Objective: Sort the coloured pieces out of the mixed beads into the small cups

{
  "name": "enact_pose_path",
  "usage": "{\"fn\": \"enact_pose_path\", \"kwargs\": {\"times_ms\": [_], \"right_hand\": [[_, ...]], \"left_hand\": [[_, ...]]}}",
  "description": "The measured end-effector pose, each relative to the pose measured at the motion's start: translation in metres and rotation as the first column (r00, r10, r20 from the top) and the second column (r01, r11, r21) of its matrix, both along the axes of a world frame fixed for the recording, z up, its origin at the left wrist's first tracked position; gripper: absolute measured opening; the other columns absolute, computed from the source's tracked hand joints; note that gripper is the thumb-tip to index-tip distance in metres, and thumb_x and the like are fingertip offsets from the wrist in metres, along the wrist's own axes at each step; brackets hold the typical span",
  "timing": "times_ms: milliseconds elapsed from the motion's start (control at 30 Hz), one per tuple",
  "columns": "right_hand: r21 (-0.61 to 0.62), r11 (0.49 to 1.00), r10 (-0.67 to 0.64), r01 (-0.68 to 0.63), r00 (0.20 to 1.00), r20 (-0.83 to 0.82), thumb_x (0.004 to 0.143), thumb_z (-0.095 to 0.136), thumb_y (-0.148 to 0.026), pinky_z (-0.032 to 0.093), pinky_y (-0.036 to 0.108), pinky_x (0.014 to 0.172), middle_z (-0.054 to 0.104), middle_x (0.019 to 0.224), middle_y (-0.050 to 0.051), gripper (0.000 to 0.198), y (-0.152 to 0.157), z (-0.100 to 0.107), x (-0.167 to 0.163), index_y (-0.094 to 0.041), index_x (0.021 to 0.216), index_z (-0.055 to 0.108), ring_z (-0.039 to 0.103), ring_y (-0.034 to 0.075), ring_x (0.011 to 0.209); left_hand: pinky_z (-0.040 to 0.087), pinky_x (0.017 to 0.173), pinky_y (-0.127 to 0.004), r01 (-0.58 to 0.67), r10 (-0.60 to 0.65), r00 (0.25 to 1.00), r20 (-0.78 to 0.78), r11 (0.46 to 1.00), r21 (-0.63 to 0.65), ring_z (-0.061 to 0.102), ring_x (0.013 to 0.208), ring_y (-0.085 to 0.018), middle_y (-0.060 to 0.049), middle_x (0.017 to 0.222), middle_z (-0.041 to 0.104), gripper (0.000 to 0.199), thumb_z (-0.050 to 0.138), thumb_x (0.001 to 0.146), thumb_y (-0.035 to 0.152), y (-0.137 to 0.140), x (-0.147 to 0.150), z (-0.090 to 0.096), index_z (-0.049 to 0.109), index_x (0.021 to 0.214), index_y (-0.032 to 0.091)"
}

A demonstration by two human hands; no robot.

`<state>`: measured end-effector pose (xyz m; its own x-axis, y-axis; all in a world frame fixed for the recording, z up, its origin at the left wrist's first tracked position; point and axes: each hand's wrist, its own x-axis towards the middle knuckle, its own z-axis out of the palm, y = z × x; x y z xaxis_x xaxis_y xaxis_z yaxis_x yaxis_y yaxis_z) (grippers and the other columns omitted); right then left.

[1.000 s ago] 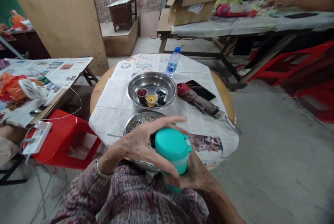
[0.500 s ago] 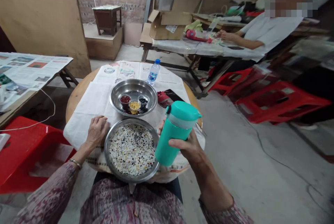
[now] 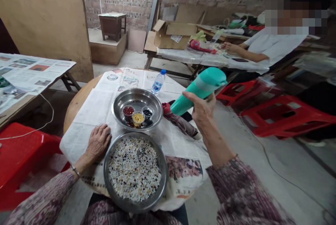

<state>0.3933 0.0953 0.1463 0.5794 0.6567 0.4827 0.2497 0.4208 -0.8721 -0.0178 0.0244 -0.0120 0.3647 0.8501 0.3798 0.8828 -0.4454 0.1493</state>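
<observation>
My right hand [image 3: 203,111] is wrapped round a teal bottle [image 3: 195,90] with a lid, held tilted above the right side of the round table. My left hand [image 3: 97,141] lies on the newspaper cover, empty, left of a steel basin [image 3: 107,179] of mixed white, dark and yellow grains [image 3: 135,169]. Behind that basin stands a second steel basin [image 3: 115,107]. In it are small clear cups of red beans [image 3: 128,110], yellow beans [image 3: 138,117] and black beans [image 3: 147,113]. A dark cloth-like bundle with a red end [image 3: 181,125] lies below the bottle.
A clear water bottle with a blue cap [image 3: 158,82] stands at the table's back. A newspaper-covered table [image 3: 52,67] is at left, above a red stool [image 3: 26,158]. Beyond, a person in white [image 3: 275,48] sits at a bench with a cardboard box [image 3: 173,37]. More red stools [image 3: 286,116] stand right.
My right hand has carried the teal bottle up and away to the right, tilting it further. The bundle and printed newspaper beneath have come into sight. My left hand stays on the table.
</observation>
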Motion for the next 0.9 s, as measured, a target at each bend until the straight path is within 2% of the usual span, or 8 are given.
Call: {"fn": "enact_pose_path", "kwargs": {"times_ms": [67,133,267,367,600,767,900], "right_hand": [[0.054,0.998,-0.01,0.014,0.997,-0.074,0.047,0.088,-0.041,0.056,0.04,0.068,0.067,0.086,-0.002,0.061,0.03,0.002,0.001,-0.025,0.101,0.064,0.064,0.022,0.078],[0.055,0.998,-0.015,0.021,0.995,-0.101,0.044,0.088,-0.041,0.056,0.042,0.07,0.066,0.086,-0.003,0.065,0.056,0.0,0.002,-0.025,0.102,0.063,0.063,0.022,0.078],[0.054,0.998,-0.011,0.019,0.991,-0.13,0.042,0.088,-0.043,0.055,0.043,0.075,0.066,0.086,-0.003,0.068,0.095,-0.015,0.005,-0.024,0.101,0.061,0.062,0.021,0.079],[0.016,1.0,-0.017,0.019,0.995,-0.1,0.045,0.087,-0.047,0.053,0.042,0.077,0.067,0.087,-0.002,0.065,0.115,-0.029,0.009,-0.024,0.1,0.061,0.061,0.022,0.084],[-0.134,0.99,-0.037,0.035,0.999,-0.012,0.055,0.084,-0.05,0.053,0.042,0.075,0.069,0.089,0.002,0.054,0.145,-0.055,0.013,-0.026,0.098,0.061,0.063,0.026,0.091],[-0.198,0.979,-0.064,0.054,0.997,-0.046,0.055,0.084,-0.05,0.053,0.044,0.075,0.068,0.087,0.002,0.055,0.152,-0.07,0.01,-0.027,0.098,0.06,0.063,0.027,0.088],[-0.186,0.981,0.067,-0.06,0.997,0.03,0.06,0.08,-0.057,0.051,0.041,0.077,0.07,0.086,0.002,0.052,0.157,-0.08,0.015,-0.028,0.097,0.059,0.061,0.025,0.089]], "left_hand": [[0.037,0.112,-0.052,-0.011,0.011,1.0,-0.007,1.0,0.003,0.05,0.129,-0.03,-0.013,0.138,0.058,0.032,0.042,0.102,0.035,0.0,0.0,0.0,0.058,0.125,0.019],[0.038,0.111,-0.051,-0.025,0.025,1.0,-0.01,1.0,0.005,0.05,0.128,-0.031,-0.012,0.138,0.058,0.032,0.044,0.102,0.036,0.001,0.001,-0.001,0.058,0.125,0.019],[0.039,0.11,-0.05,-0.038,0.038,0.999,-0.014,0.999,0.014,0.052,0.126,-0.031,-0.012,0.137,0.06,0.031,0.044,0.102,0.036,0.001,0.001,-0.003,0.058,0.125,0.019],[0.041,0.108,-0.05,-0.039,0.04,0.999,-0.008,0.999,0.028,0.053,0.125,-0.03,-0.011,0.136,0.061,0.031,0.044,0.102,0.037,0.001,0.001,-0.003,0.058,0.124,0.02],[0.041,0.108,-0.049,-0.046,0.046,0.999,0.013,0.999,0.008,0.055,0.124,-0.03,-0.009,0.135,0.062,0.029,0.047,0.101,0.037,-0.001,0.003,0.001,0.058,0.124,0.024],[0.04,0.11,-0.05,-0.057,0.058,0.998,0.032,0.998,-0.03,0.055,0.125,-0.03,-0.009,0.136,0.062,0.029,0.048,0.1,0.036,-0.002,0.004,0.003,0.059,0.124,0.025],[0.039,0.111,-0.05,-0.062,0.063,0.998,0.025,0.996,-0.058,0.053,0.126,-0.03,-0.01,0.137,0.061,0.03,0.047,0.101,0.036,-0.003,0.005,0.005,0.06,0.124,0.022]]}}
